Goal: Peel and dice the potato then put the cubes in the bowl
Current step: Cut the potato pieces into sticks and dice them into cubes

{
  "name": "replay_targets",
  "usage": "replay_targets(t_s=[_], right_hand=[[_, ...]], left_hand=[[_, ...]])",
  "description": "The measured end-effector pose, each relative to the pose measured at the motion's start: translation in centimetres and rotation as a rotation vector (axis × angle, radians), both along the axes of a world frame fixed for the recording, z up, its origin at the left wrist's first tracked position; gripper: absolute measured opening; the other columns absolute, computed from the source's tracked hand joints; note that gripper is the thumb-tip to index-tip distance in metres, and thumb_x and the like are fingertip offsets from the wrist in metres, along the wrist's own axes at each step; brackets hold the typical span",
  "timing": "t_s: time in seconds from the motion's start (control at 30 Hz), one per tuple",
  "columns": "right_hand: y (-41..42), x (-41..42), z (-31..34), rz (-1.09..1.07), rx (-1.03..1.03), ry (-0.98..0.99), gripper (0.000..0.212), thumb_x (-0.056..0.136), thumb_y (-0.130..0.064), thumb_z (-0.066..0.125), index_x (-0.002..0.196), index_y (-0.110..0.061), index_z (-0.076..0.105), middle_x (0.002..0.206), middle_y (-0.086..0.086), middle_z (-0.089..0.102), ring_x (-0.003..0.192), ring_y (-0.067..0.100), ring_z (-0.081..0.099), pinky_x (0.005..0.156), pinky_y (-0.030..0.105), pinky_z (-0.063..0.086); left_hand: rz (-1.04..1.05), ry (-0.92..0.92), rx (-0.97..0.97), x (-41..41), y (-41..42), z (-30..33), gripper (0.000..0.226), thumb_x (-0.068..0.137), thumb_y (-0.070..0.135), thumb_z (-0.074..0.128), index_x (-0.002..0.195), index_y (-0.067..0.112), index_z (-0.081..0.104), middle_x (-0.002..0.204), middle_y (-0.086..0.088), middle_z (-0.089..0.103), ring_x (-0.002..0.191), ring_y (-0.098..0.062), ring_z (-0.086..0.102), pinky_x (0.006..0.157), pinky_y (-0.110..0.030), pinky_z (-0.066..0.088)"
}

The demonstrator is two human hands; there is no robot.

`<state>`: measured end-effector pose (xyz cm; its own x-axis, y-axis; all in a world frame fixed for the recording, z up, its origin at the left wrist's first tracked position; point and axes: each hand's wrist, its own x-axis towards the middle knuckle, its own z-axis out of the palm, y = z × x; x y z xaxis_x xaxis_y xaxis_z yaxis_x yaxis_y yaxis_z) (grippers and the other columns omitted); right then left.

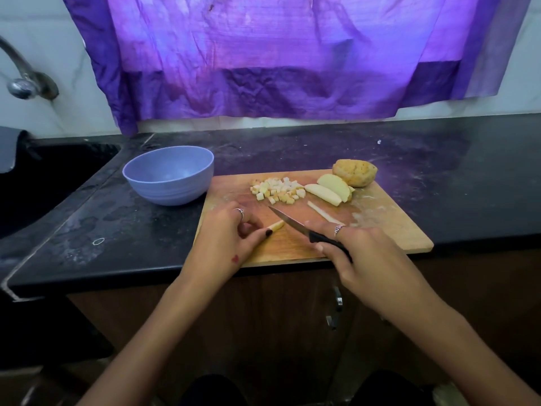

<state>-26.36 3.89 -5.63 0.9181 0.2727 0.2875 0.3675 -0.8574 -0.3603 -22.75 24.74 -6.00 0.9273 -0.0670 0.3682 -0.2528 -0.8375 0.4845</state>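
The left hand [231, 232] curls its fingers [265, 231] down on a potato strip [276, 225] on the cutting board [389, 230]; the right hand [354, 247] grips a black-handled knife [292, 224], blade just beside the strip. A blue bowl [169, 177] stands on the dark bench [439, 159] left of the board, which carries diced cubes [278, 190], slices [330, 189] and an unpeeled potato piece [355, 172], under a purple curtain [278, 54].
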Motion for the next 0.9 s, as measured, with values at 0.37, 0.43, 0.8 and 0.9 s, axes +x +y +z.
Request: replay_targets(t_s=[0.37,0.43,0.8,0.9], right_hand=[[-0.2,1.1,1.0,0.036,-0.02,0.028,0.033,0.097,-0.038,0.047,0.128,-0.033,0.056,0.093,-0.005,0.061,0.081,0.01,0.052,0.067,0.027,0.045],[-0.1,1.0,1.2,0.028,-0.041,0.035,0.033,0.097,-0.039,0.047,0.129,-0.035,0.054,0.096,-0.004,0.062,0.083,0.01,0.052,0.068,0.027,0.047],[0.6,2.3,1.0,0.121,-0.119,0.017,0.04,0.1,-0.041,0.039,0.139,-0.046,0.037,0.106,-0.002,0.062,0.095,0.018,0.058,0.068,0.027,0.042],[-0.1,2.3,1.1,0.178,-0.144,0.022,0.04,0.1,-0.042,0.034,0.14,-0.048,0.034,0.101,-0.004,0.06,0.09,0.016,0.057,0.069,0.027,0.046]], left_hand=[[-0.016,0.039,-0.146,-0.6,-0.2,0.0,0.008,0.083,0.025,0.073,0.087,0.02,0.076,0.096,0.003,0.07,0.087,-0.008,0.062,0.079,-0.028,0.053],[-0.036,0.062,-0.174,-0.4,0.0,0.0,0.006,0.082,0.024,0.074,0.084,0.019,0.075,0.095,0.004,0.07,0.09,-0.009,0.062,0.085,-0.032,0.054],[0.019,0.013,-0.195,-0.6,-0.5,-0.6,0.012,0.078,0.025,0.075,0.076,0.013,0.073,0.099,0.01,0.063,0.085,-0.002,0.061,0.066,0.0,0.04],[0.031,0.013,-0.188,-0.7,-0.5,-0.7,0.011,0.077,0.028,0.074,0.074,0.018,0.072,0.101,0.011,0.063,0.088,-0.004,0.061,0.069,-0.002,0.042]])
